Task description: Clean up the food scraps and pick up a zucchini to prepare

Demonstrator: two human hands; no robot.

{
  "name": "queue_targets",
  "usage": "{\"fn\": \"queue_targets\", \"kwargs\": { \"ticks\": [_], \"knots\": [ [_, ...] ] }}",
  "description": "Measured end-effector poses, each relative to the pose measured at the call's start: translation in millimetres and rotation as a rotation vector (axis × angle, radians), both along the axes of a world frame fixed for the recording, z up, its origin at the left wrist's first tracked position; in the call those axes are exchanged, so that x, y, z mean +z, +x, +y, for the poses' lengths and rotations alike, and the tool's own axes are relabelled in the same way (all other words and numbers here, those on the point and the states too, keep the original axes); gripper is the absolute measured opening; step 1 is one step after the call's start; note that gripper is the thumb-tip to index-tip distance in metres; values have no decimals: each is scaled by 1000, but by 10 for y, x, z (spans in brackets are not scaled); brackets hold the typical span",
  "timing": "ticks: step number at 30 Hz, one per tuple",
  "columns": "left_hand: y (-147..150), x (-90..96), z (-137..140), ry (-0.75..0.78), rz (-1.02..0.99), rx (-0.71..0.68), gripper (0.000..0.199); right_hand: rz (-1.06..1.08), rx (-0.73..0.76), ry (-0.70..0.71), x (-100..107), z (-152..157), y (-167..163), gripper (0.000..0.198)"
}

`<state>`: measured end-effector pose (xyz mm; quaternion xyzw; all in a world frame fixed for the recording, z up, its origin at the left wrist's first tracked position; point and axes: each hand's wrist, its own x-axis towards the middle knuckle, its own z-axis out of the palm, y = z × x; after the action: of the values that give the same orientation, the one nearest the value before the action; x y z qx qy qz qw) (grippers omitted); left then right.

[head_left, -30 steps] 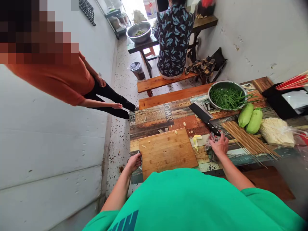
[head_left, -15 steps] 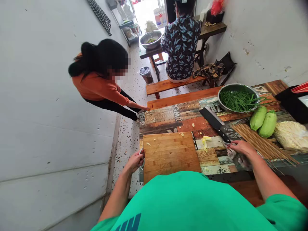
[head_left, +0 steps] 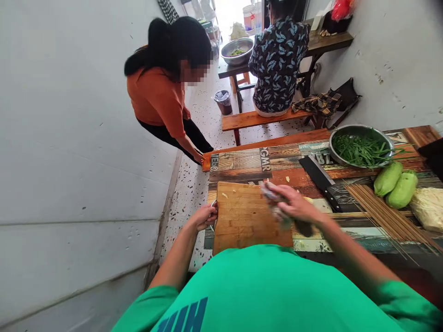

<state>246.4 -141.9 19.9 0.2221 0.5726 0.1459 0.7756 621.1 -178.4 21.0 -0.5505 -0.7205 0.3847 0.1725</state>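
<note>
**Rag carried from the worktop's right side onto the cutting board**

The right hand (head_left: 292, 203) is closed around a crumpled grey rag (head_left: 273, 196) and now sits over the right edge of the rectangular wooden cutting board (head_left: 247, 216); half a second ago it lay with the rag further right, just below the cleaver's handle. Motion blur hides how its fingers lie. The left hand (head_left: 205, 216) grips the board's left edge with fingers curled, as before. The black-handled cleaver (head_left: 320, 177) lies where it did on the patchwork-printed worktop (head_left: 242, 161), now clear of the hand. Right of it are thin bamboo skewers (head_left: 380, 212), two pale green gourds (head_left: 396, 182) and a steel bowl of green stalks (head_left: 362, 147). A person in an orange top (head_left: 157, 97) has come closer, one hand touching the far bench end.
</note>
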Motion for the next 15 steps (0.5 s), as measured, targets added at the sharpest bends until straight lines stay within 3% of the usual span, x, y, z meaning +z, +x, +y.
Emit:
{"fn": "queue_targets", "kwargs": {
  "ticks": [2,4,7,11,15],
  "knots": [
    [27,47,-2,6,13,1,33,38,11,194,116,4,-875,63],
    [62,91,-34,29,38,12,31,43,63,232,161,-7,-1544,57],
    [126,154,-118,76,80,42,29,-58,73,246,101,-7,-1992,54],
    [213,261,-205,99,65,33,36,-175,-91,160,-173,72,-1809,51],
    [254,360,-232,96,35,13,39,-326,-369,-7,-631,185,-1158,48]
  ]
}}
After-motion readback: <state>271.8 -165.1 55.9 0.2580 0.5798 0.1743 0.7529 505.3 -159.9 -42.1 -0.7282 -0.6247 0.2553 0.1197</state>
